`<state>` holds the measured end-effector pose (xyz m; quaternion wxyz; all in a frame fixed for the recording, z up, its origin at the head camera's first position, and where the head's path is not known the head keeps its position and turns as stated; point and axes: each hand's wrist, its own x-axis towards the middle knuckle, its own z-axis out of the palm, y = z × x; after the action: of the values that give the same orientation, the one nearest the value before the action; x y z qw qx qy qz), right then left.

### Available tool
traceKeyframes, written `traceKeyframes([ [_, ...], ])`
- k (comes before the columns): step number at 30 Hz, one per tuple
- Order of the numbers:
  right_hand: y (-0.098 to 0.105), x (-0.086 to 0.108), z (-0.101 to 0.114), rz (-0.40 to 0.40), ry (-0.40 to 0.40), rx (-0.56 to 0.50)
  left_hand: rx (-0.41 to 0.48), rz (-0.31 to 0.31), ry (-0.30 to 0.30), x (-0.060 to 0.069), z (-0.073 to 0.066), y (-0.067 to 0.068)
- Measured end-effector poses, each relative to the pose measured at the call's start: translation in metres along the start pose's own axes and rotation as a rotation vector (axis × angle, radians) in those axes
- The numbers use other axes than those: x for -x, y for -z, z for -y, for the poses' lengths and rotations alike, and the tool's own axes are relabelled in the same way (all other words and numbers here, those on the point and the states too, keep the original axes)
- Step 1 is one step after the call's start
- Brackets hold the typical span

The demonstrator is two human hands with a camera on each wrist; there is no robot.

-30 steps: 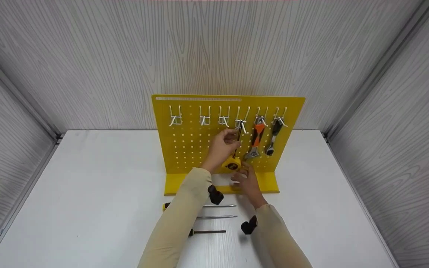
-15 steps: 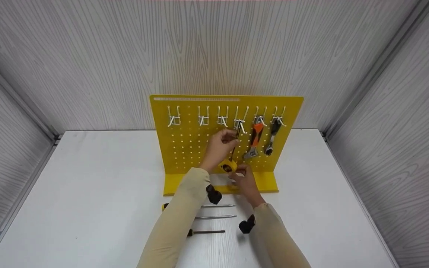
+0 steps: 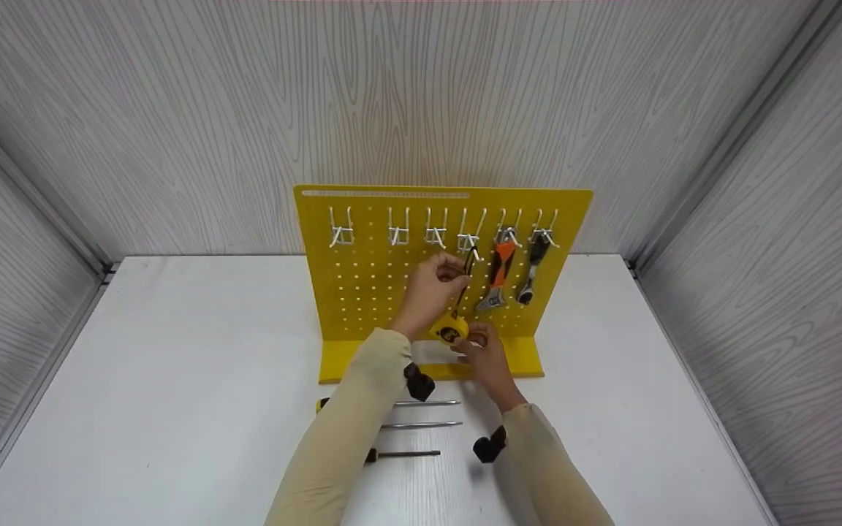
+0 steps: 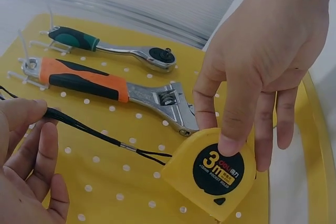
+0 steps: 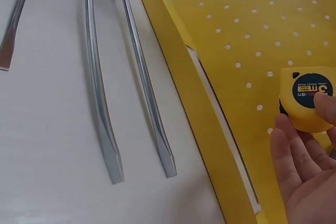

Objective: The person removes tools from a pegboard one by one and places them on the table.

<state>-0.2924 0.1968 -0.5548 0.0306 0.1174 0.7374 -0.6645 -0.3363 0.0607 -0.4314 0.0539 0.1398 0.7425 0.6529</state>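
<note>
My left hand (image 3: 432, 288) pinches the black cord (image 4: 86, 125) of a yellow tape measure (image 4: 210, 174) between thumb and forefinger. The cord's upper end is by a white hook (image 3: 469, 241) on the yellow pegboard (image 3: 362, 292); whether it is looped over the hook I cannot tell. Lower down, my right hand (image 5: 310, 166) grips the tape measure's case, thumb on its round label and fingers behind. In the left wrist view the cord runs from the left fingers to the case.
An orange and black adjustable wrench (image 3: 501, 267) and a ratchet (image 3: 533, 267) hang on hooks at the board's right. More white hooks (image 3: 398, 232) stand to the left. Several screwdrivers (image 5: 97, 72) lie on the white table (image 3: 194, 380) in front of the board.
The tape measure has shifted slightly down and left, and my right hand, earlier beside it, has come to grip its case. My left hand stays nearly in place on the cord.
</note>
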Motion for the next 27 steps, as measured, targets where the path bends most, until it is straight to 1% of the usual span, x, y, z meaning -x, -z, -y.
traceKeyframes([
  [3, 0.001, 0.004, 0.001, -0.011, -0.016, 0.009, -0.033, 0.011, -0.023, 0.004, -0.003, 0.000],
  [6, 0.001, 0.010, 0.002, -0.007, -0.008, 0.006, -0.039, 0.008, -0.042, 0.007, -0.005, 0.000],
  [11, 0.001, 0.020, 0.005, 0.005, 0.038, -0.031, -0.020, 0.001, -0.076, 0.014, -0.011, 0.001],
  [17, 0.004, 0.031, 0.009, 0.032, 0.092, -0.055, -0.023, 0.023, -0.098, 0.023, -0.020, 0.001],
  [21, 0.007, 0.039, 0.010, 0.051, 0.112, -0.060, -0.027, 0.039, -0.123, 0.029, -0.024, 0.001],
  [23, 0.009, 0.042, 0.010, 0.057, 0.111, -0.064, -0.026, 0.046, -0.137, 0.033, -0.026, 0.003],
  [27, 0.015, 0.051, 0.009, 0.079, 0.126, -0.062, -0.053, 0.053, -0.153, 0.043, -0.029, 0.007],
])
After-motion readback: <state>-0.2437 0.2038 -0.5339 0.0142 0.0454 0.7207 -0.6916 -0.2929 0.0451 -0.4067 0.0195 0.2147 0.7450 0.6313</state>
